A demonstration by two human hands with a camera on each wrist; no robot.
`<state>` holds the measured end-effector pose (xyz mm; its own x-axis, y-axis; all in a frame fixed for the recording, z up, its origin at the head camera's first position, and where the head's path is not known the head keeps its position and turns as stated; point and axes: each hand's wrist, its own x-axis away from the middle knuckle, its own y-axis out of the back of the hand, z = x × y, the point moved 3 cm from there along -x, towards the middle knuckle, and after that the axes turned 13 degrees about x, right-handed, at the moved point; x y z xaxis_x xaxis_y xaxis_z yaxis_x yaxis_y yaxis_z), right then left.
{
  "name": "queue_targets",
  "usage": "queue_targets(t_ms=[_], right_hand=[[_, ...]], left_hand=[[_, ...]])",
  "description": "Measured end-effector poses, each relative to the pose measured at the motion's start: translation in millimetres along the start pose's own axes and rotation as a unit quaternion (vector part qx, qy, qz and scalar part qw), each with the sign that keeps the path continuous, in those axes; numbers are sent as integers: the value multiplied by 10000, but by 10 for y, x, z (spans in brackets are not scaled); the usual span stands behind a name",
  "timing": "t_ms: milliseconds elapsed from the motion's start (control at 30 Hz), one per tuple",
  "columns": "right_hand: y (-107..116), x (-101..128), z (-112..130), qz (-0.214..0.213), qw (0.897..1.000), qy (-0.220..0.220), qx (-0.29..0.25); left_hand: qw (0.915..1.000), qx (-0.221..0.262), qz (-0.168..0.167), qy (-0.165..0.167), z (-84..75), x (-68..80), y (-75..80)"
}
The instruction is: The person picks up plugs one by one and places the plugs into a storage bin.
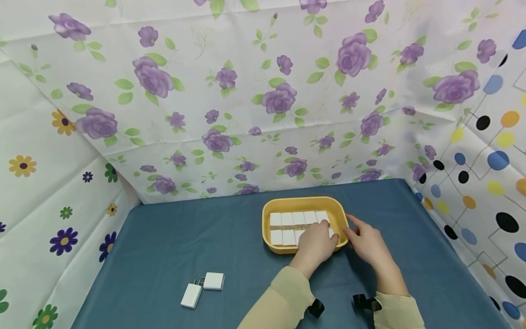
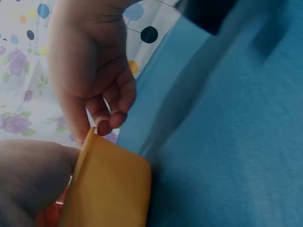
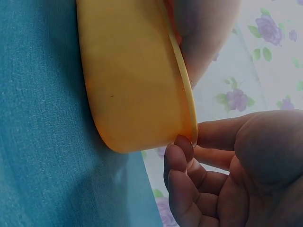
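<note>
Two rows of white charger blocks (image 1: 286,219) lie inside a yellow plastic bin (image 1: 268,205). My left hand (image 1: 315,242) reaches over the bin's near side, its thumb and fingers around a white block at the right end of the near row. The hand's back hides part of that row. At the bin's right end, my right hand (image 1: 368,242) pinches the rim between thumb and fingers; the right wrist view shows the fingertips (image 3: 182,146) against the bin's outer wall (image 3: 132,85).
Two white plug chargers lie on the blue cloth to the left: one flat white block (image 1: 213,281) and another (image 1: 191,295) with metal prongs, close together. Floral sheets (image 1: 246,114) rise behind the table, and a dotted sheet (image 1: 485,183) stands at the right.
</note>
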<state>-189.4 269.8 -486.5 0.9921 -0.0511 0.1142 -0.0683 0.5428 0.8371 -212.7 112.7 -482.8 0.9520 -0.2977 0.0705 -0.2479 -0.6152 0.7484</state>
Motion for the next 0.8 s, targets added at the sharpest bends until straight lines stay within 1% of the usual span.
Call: queue_targets(t_ms=[100,200,267,367,433,500,567,633,733,800], right_hand=[[13,-2,11,36,10000,32,2],[25,6,21,81,10000,51,4],[30,16,27,121,9999,45,0],[36,22,35,121,9999,46,10],[34,19,35,159,9999,8,-5],[30,14,33,195,9998,-25,-36],[23,17,30,246,9996,-81,-63],[19,22,24,271,9995,-138,-77],[16,27,21,270,9995,-159,-75],[7,27,24,287,9995,-147,-68]], left_hand=[[9995,-109,-212,-208,14,36,3],[9979,-15,-366,-525,36,94,37],[9956,70,-531,-766,41,167,100],[9887,168,-922,-1174,43,321,261],[9819,227,-1225,-1428,59,448,416],[9748,297,-1451,-1667,111,569,594],[9701,313,-1584,-1811,206,685,783],[9691,294,-1619,-1839,347,788,974],[9749,178,-1543,-1595,639,943,1239],[9821,89,-1377,-1283,874,1058,1392]])
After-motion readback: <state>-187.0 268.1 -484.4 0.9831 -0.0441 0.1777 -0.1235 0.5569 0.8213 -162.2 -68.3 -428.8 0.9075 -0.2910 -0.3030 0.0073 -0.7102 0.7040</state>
